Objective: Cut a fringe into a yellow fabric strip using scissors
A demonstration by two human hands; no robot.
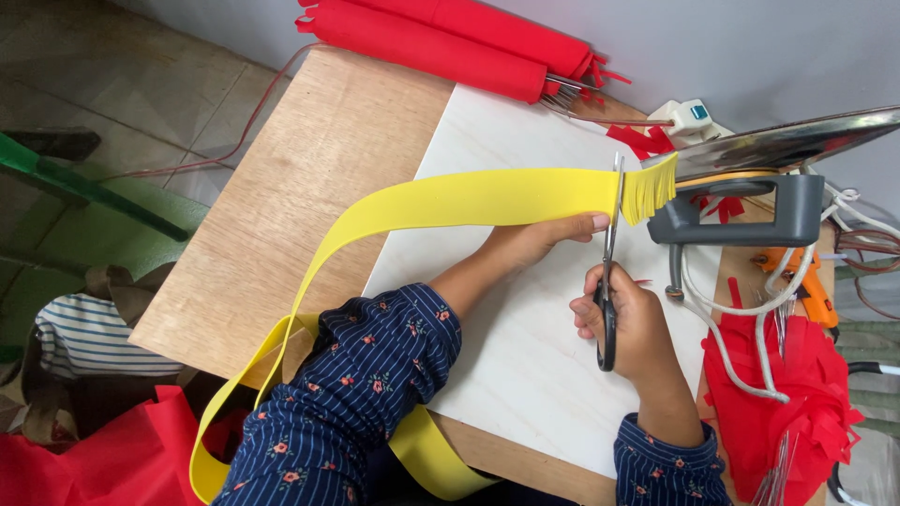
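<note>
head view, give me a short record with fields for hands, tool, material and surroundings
left hand: left hand holds the yellow strip up near its cut end
right hand: right hand grips the scissors, blades upright at the strip
strip end: fringe already cut to the right of the blades
surface: white board on a wooden table
nearby: red rolls, clothes iron, glue gun

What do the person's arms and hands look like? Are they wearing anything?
Both arms wear long dark blue sleeves with thin pale stripes and small red flowers. The left sleeve is pushed up the forearm, and the right sleeve ends near the wrist. The left hand and right hand are bare: no gloves, rings or watch show.
</note>
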